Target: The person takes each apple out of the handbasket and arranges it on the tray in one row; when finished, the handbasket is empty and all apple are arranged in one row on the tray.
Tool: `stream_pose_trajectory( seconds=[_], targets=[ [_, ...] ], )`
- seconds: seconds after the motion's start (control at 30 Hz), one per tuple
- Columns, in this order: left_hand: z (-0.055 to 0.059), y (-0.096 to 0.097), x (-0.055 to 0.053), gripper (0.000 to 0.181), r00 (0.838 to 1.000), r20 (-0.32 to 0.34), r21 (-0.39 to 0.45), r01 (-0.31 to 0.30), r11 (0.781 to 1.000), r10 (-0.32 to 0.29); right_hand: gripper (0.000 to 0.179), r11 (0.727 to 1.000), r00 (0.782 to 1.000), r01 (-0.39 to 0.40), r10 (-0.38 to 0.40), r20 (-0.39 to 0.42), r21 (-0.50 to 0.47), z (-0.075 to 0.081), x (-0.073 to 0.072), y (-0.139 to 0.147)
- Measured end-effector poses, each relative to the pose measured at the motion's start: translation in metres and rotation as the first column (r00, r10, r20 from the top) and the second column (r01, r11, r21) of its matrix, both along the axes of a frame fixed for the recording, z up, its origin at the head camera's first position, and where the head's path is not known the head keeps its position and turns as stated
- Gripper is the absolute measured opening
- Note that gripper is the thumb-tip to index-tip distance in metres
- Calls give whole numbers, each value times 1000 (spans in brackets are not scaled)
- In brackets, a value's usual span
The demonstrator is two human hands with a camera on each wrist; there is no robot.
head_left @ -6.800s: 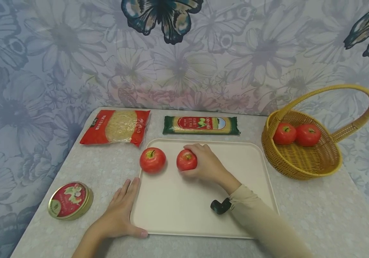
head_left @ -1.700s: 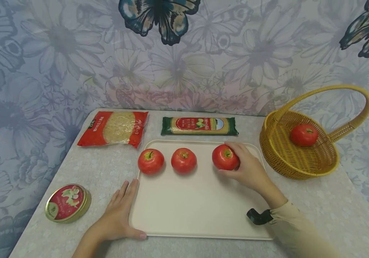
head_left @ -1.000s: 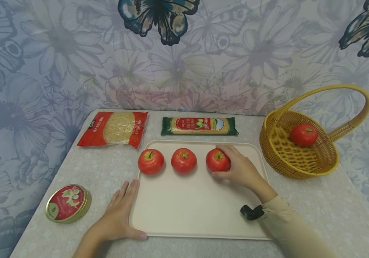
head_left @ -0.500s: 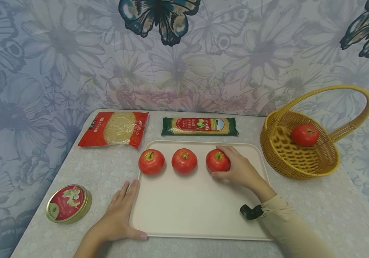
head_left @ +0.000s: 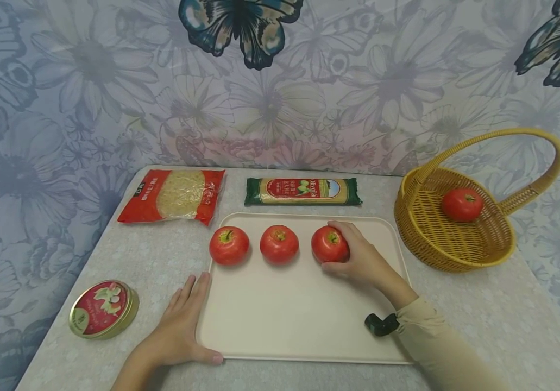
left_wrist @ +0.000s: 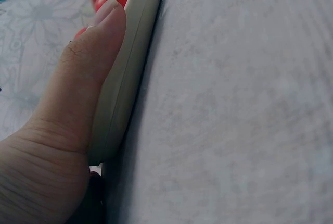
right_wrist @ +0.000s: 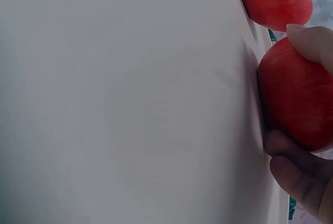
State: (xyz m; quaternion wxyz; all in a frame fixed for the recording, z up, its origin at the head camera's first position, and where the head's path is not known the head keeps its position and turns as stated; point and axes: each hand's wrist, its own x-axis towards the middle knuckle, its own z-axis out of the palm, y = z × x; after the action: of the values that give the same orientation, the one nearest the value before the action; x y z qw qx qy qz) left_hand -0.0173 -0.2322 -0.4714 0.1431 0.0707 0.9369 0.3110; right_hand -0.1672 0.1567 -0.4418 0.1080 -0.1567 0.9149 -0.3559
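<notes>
Well, the held apple [head_left: 327,244] is on the tray [head_left: 280,309], in the right half near the far edge, stem upward. The right hand [head_left: 365,258] grips it, thumb and fingers curled about its sides, fingertips low toward the tray's surface. Whether the tray bears all its weight I can't make out.

For a good placing, I'd want its base flat on the tray before the grip loosens, then the fingers eased outward evenly, so it doesn't tip or roll along the tray. The middle apple [head_left: 279,244] and the leftmost apple [head_left: 229,245] make a row along the tray's far edge, so lining up with them seems sensible.

The left hand [head_left: 177,323] lies at the tray's left edge, fingers extended, thumb against the near-left corner; light, steady pressure there should stop any sliding.

Right of the tray, the wicker basket [head_left: 419,247] has one more apple [head_left: 462,205] inside. Beyond the tray's far edge lies a green-ended packet [head_left: 301,191]; past its far-left corner, a red bag [head_left: 174,195]; well left of it, a round tin [head_left: 104,309].
</notes>
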Motion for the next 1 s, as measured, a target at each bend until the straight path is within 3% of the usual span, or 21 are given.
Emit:
stream_pose_trajectory(
  seconds=[0.63, 0.83, 1.0],
  targets=[
    [-2, 0, 0, 155, 1000, -15, -13, 9, 1000, -9, 99, 1000, 1000, -9, 9, 5, -24, 0, 5, 0],
    [-4, 0, -1, 155, 1000, 2, -25, 4, 1000, -4, 103, 1000, 997, 1, 1, -71, 31, 9, 8, 10],
    [-1, 1, -1, 155, 1000, 17, -18, -3, 1000, 3, 92, 999, 984, 21, -16, -175, 25, 28, 13, 31]
  ],
)
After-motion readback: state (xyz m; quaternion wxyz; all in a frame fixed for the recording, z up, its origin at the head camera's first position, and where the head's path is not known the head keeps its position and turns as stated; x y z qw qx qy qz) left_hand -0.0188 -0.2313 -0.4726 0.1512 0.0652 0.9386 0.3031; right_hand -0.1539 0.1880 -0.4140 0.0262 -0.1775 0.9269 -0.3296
